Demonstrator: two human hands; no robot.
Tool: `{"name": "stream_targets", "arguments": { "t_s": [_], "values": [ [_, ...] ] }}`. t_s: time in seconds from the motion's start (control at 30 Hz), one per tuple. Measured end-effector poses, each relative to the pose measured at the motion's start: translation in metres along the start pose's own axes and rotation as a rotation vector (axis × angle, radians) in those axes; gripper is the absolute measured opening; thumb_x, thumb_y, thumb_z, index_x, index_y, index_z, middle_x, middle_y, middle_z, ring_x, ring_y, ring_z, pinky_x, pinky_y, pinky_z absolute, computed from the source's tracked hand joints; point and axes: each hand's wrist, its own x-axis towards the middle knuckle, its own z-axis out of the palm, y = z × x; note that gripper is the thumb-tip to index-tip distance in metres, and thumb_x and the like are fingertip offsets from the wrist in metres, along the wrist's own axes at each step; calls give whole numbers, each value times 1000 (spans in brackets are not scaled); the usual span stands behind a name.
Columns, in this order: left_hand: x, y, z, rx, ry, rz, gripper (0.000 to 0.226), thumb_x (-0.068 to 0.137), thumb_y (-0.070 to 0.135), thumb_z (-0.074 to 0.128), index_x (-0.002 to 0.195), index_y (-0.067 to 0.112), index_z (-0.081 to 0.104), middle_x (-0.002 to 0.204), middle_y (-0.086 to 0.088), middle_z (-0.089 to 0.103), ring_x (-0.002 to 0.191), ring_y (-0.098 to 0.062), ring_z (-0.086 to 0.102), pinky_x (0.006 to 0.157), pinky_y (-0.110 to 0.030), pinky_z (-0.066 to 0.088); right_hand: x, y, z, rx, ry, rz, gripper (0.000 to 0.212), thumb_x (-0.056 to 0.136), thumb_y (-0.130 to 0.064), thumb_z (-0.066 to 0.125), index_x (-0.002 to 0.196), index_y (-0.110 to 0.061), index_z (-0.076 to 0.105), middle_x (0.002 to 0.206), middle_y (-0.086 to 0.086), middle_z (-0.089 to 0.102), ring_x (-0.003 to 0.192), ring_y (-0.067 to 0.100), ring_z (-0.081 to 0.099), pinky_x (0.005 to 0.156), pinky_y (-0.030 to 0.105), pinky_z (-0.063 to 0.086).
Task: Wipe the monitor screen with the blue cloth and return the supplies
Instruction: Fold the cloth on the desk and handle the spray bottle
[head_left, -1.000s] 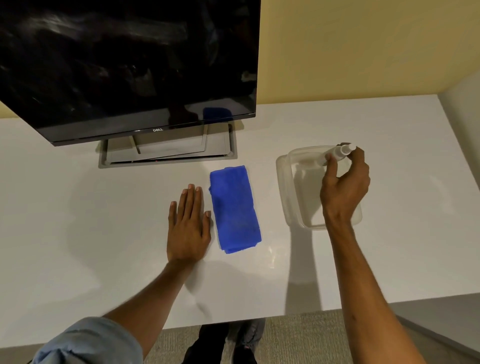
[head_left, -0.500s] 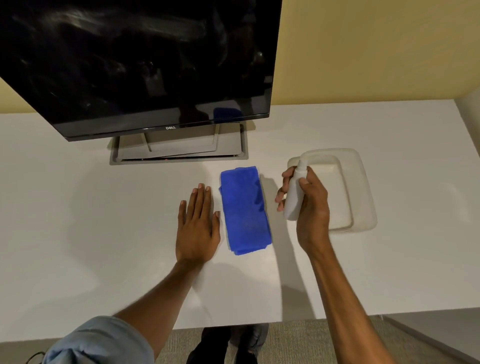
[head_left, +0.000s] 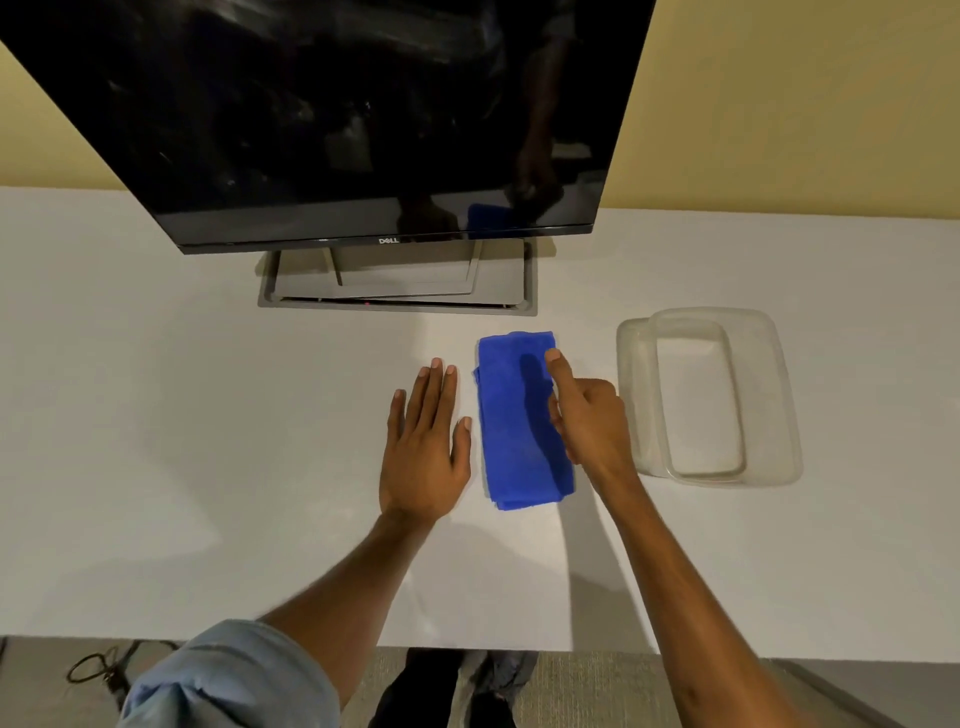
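The black monitor (head_left: 337, 114) stands at the back of the white desk, its screen dark and smeared. A folded blue cloth (head_left: 511, 431) lies in front of it. My left hand (head_left: 426, 447) rests flat on the desk just left of the cloth, fingers spread, holding nothing. My right hand (head_left: 589, 421) hovers over the cloth's right edge, index finger stretched forward and the other fingers curled. The white spray bottle it held a moment ago is hidden under that hand; it is nowhere on the desk or in the tub.
A clear plastic tub (head_left: 779, 395) with its lid tucked beneath sits right of the cloth, nothing in it. The monitor's grey stand (head_left: 400, 291) is behind the cloth. The desk's front edge runs near the bottom, with a cable (head_left: 98, 665) on the carpet.
My right hand lifted the spray bottle from the tub and carried it left, ending over the cloth's right edge. The left hand stayed flat beside the cloth.
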Motion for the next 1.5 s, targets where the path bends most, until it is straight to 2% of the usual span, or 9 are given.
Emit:
{"name": "stream_targets", "arguments": {
  "t_s": [0.13, 0.23, 0.43, 0.63, 0.87, 1.07, 1.2, 1.37, 1.5],
  "values": [
    [1, 0, 0, -25, 0, -6, 69, 118, 46, 25, 180, 19, 10, 188, 0, 3, 175, -20, 4, 142, -51, 16, 10, -3, 2, -289, 74, -95, 71, 100, -82, 39, 67, -21, 53, 57, -8, 52, 55, 12, 52, 61, 32, 44],
    [1, 0, 1, -18, 0, -7, 69, 118, 47, 24, 180, 20, 9, 189, 1, 2, 175, -19, 3, 143, -51, 16, 14, -10, 4, -442, 127, -160, 70, 103, -78, 38, 106, -18, 74, 74, -8, 62, 67, 12, 60, 65, 29, 44],
    [1, -1, 4, -13, 15, -5, 69, 119, 46, 25, 180, 20, 9, 189, 1, 2, 175, -19, 5, 142, -51, 18, 16, -16, 4, -574, 169, -243, 58, 108, -69, 36, 88, -20, 59, 67, -6, 58, 61, 11, 56, 56, 25, 39],
    [1, -1, 3, -14, 29, 1, 68, 119, 45, 26, 180, 20, 10, 189, 1, 2, 175, -18, 5, 142, -51, 19, 11, -17, -4, -501, 223, -237, 67, 104, -76, 35, 63, -24, 43, 54, -8, 46, 50, 8, 47, 51, 22, 30],
    [1, 0, 2, -12, 30, -2, 68, 119, 45, 28, 180, 19, 11, 189, 0, 5, 175, -20, 7, 141, -52, 21, 2, -7, -3, -344, 31, -79, 70, 94, -87, 43, 64, -24, 44, 53, -10, 46, 50, 8, 48, 54, 25, 36],
    [1, 1, 1, -1, 35, -1, 69, 119, 45, 28, 180, 17, 13, 188, -1, 8, 175, -20, 9, 141, -52, 22, 4, 2, 3, -343, -49, -101, 61, 104, -72, 47, 68, -23, 49, 58, -7, 51, 53, 10, 51, 56, 25, 38],
    [0, 0, 2, 10, 36, -2, 69, 119, 46, 28, 180, 17, 13, 188, -2, 7, 175, -21, 9, 141, -53, 22, 0, 10, 2, -323, -21, -102, 60, 106, -66, 46, 73, -18, 56, 61, -3, 56, 56, 12, 54, 59, 31, 44],
    [1, 0, 3, 6, 51, 3, 69, 119, 45, 29, 180, 17, 13, 188, -1, 7, 175, -21, 9, 140, -53, 23, -7, 5, -1, -313, 68, -99, 68, 95, -87, 38, 65, -26, 42, 55, -11, 45, 52, 9, 46, 56, 25, 37],
    [1, -1, 4, 18, 32, 0, 70, 119, 48, 25, 180, 19, 10, 189, -1, 4, 175, -22, 7, 140, -54, 22, -9, 5, -8, -127, 31, -149, 66, 101, -77, 36, 102, -16, 61, 86, -4, 63, 78, 16, 61, 75, 36, 50]
  ]
}}
